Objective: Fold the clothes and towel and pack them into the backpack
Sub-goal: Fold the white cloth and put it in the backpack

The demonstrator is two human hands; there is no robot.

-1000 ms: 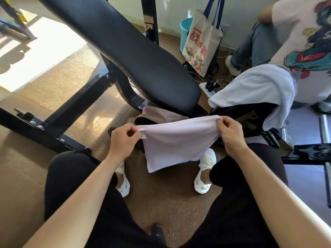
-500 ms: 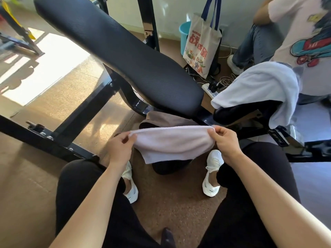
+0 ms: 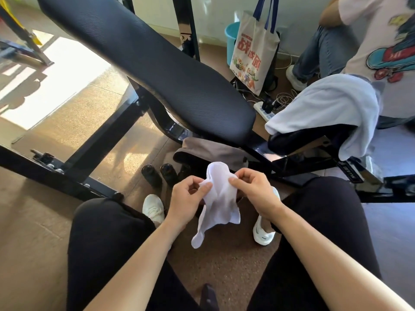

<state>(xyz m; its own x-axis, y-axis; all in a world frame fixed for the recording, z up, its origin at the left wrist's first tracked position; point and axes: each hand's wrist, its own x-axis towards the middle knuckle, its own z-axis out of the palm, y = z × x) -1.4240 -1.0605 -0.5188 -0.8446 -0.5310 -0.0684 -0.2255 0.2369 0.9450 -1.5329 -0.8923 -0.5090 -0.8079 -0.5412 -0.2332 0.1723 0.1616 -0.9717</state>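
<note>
A small white towel hangs folded between my knees, bunched at the top and trailing down to a loose corner. My left hand pinches its left side and my right hand pinches its right side, the two hands close together. Behind the towel on the floor sits a grey-brown backpack, partly under the bench. A pale blue garment is draped over the bench's small seat pad at the right.
A black padded weight bench slants across the view, with its steel frame low on the left. A canvas tote bag, a teal bucket and a power strip sit behind. Another person sits at the top right.
My hands have come together from a wide spread, doubling the stretched towel over so it now hangs narrow and bunched between them.
</note>
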